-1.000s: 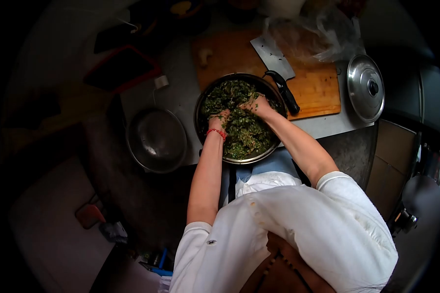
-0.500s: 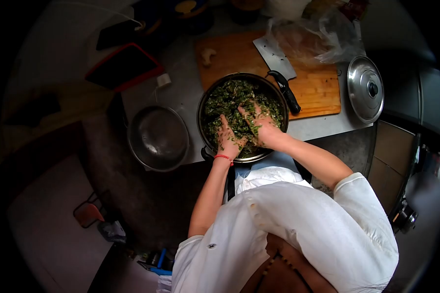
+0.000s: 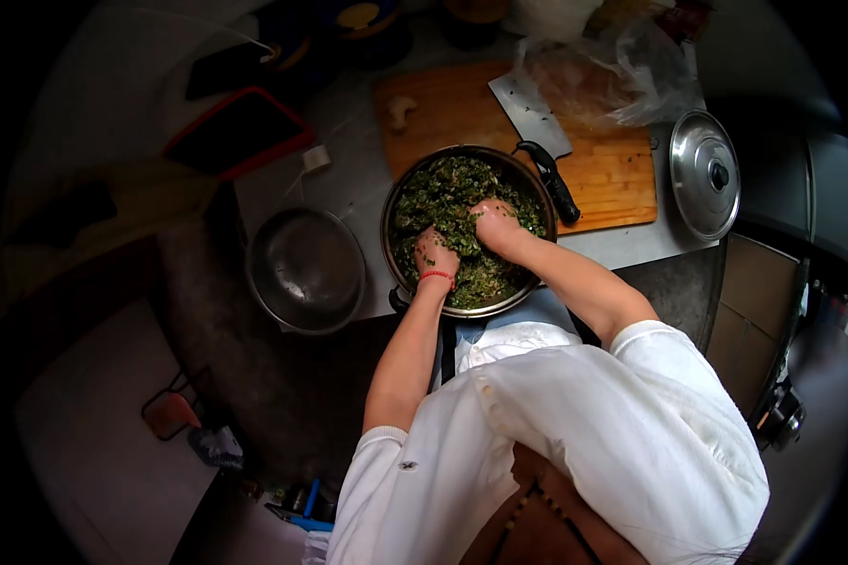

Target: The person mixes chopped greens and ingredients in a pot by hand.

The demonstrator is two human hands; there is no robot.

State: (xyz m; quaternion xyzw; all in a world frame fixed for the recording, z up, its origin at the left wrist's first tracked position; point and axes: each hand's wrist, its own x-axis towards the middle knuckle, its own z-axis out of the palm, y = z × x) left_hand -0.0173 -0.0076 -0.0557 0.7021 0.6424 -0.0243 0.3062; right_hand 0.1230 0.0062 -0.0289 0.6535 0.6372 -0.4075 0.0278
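A wide metal pot (image 3: 501,309) near the table's front edge holds a mass of chopped greens (image 3: 448,184) with paler bits mixed in. My left hand (image 3: 435,252), with a red bracelet at the wrist, is sunk in the greens at the pot's front left. To its right, my right hand (image 3: 496,226) is curled into the same mixture near the middle. Both hands are closed on greens, their fingertips buried, and green bits cling to the skin. The pot's black handle (image 3: 398,299) shows at the lower left.
Behind the pot lies a wooden cutting board (image 3: 608,188) with a cleaver (image 3: 532,113), its black handle beside the rim. A metal basin (image 3: 306,273) stands left, a lid (image 3: 707,174) right. A clear plastic bag (image 3: 645,80) and a red-edged tray (image 3: 240,132) are farther back.
Both hands went from spread fingers on top of the greens to curled and pushed down into them. They moved slightly farther into the pot, and greens at its front are now uncovered.
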